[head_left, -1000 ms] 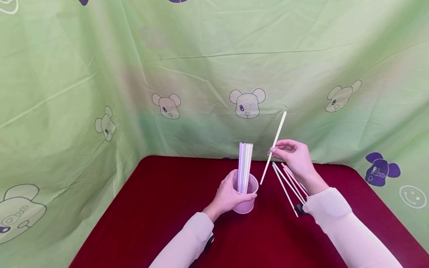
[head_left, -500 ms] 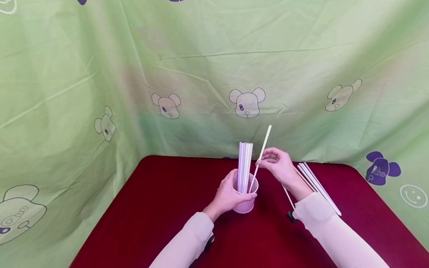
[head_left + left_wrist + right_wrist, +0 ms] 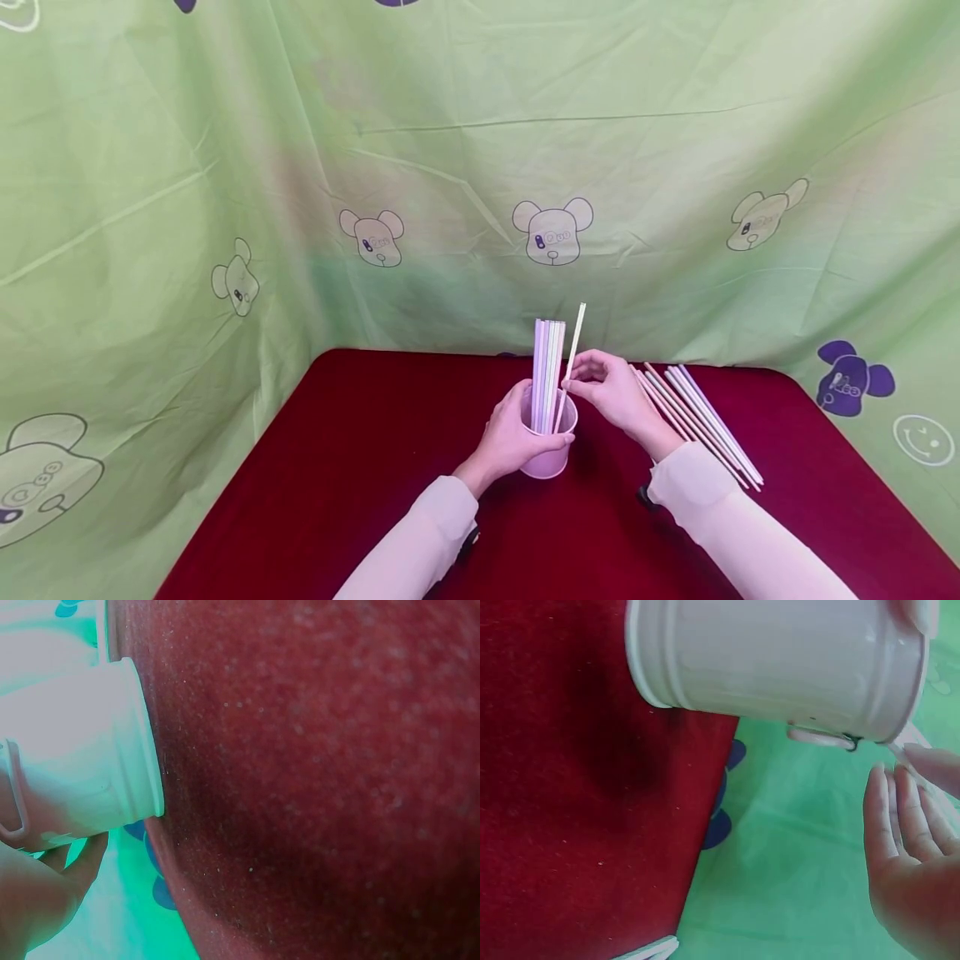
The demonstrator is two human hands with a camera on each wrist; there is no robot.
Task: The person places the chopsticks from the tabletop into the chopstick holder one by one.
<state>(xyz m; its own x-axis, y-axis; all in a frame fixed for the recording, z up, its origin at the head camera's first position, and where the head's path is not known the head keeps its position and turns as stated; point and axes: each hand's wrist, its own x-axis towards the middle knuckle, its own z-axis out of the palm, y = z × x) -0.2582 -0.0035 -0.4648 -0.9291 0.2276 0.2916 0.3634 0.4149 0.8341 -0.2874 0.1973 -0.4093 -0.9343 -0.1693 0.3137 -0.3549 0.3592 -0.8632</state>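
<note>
A small pink bucket [image 3: 546,465] stands upright on the table, and my left hand [image 3: 508,439] grips its side with the thumb near the front rim. Inside it a bunch of pastel straws [image 3: 547,367] leans on the left. With thumb and fingertips my right hand [image 3: 613,395] pinches a pale yellow straw [image 3: 576,342], its lower end inside the bucket by the bunch. The left wrist view shows the bucket [image 3: 75,742] with a side handle and part of my left hand [image 3: 41,900]. In the right wrist view my right hand [image 3: 915,862] is beside the bucket's rim.
Several loose straws [image 3: 701,417] lie slanted on the dark red table [image 3: 375,467], right of my right hand. A green cloth [image 3: 450,150] with bear prints hangs behind and at the sides of the table.
My right hand has moved left and down with the yellow straw, whose lower end went from outside the bucket to inside it. My left hand and the bucket have stayed put.
</note>
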